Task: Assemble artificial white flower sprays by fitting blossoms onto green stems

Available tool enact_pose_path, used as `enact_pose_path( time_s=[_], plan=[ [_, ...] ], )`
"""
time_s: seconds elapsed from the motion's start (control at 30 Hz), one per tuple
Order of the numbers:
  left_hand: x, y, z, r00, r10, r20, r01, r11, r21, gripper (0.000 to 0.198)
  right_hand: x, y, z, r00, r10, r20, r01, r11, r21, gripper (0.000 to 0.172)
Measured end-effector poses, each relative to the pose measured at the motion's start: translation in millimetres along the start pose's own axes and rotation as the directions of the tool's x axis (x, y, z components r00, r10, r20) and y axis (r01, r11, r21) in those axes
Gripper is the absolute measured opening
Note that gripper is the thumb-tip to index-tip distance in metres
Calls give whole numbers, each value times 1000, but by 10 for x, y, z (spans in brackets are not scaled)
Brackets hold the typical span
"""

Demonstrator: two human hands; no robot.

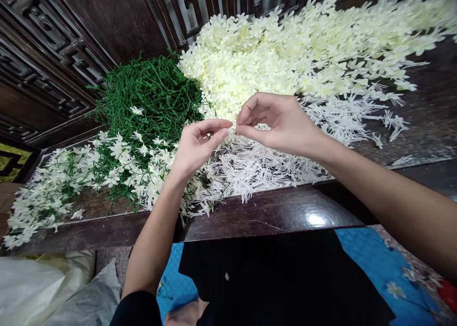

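Observation:
My left hand (198,143) and my right hand (276,123) meet fingertip to fingertip above the piles, each closed in a pinch. Between the tips shows a tiny pale bit, too small to name against the flowers behind. Just beyond lies a big heap of cream artificial flower petals (264,64). Beneath the hands spreads a pile of thin white stamen-like pieces (271,162). A mound of green plastic stems (150,95) rises to the left of my left hand. White flowers on green stems (117,164) lie in front of that mound and to its left.
Everything lies on a dark wooden bench (250,212) with a carved lattice back (64,45). White sacks (46,288) stand on the floor at lower left. A blue mat (371,259) is below, with a loose flower (394,289) on it.

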State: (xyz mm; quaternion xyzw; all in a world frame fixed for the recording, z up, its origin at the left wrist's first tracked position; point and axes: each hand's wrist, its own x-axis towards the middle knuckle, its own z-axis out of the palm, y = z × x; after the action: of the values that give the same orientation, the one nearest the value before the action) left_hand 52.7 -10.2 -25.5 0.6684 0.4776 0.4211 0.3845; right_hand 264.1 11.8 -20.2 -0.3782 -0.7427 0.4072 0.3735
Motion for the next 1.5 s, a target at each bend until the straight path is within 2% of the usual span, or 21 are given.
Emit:
enact_pose_path(
  time_s=[0.2, 0.3, 0.47, 0.6, 0.8, 0.93, 1.03, 1.2, 1.37, 1.5],
  plan=[
    [-7, 33, 3, 999, -15, -50, 14, 1000, -12, 30, 17, 42, -3, 999, 27, -37, -28, 999, -25, 17],
    [-5, 45, 4, 998, -3, -65, 2, 1000, -17, 32, 15, 61, 5, 999, 33, -18, -33, 999, -26, 15],
    [19, -25, 1, 997, 41, -61, -37, 997, 64, 18, -4, 35, 27, 997, -29, 66, 27, 999, 35, 12],
    [38, -90, 17, 995, 48, -91, -34, 989, 142, 9, -14, 9, 29, 996, -62, 58, 59, 997, 53, 10],
    [11, -41, 66, 980, 13, -199, 30, 977, 211, 12, -2, 24, 17, 999, -28, 37, 26, 998, 49, 14],
    [-5, -14, 83, 958, 22, -287, 59, 961, 270, 18, 0, 40, 20, 998, -11, 66, 7, 998, 65, 15],
    [-11, -14, 104, 969, 44, -243, 19, 969, 248, 21, -12, 31, 33, 997, -12, 73, 7, 998, 69, 14],
    [-14, -5, 105, 984, 107, -146, -77, 977, 198, 19, -21, -1, 43, 999, 47, 0, -46, 996, 73, 20],
    [0, 13, 58, 985, 133, -110, -115, 981, 154, 15, -4, -19, 50, 994, 80, -68, -75, 995, 67, 29],
    [1, 32, 40, 993, 101, -67, -97, 994, 57, 17, -2, -22, 56, 993, 78, -89, -72, 995, 74, 31]
  ],
)
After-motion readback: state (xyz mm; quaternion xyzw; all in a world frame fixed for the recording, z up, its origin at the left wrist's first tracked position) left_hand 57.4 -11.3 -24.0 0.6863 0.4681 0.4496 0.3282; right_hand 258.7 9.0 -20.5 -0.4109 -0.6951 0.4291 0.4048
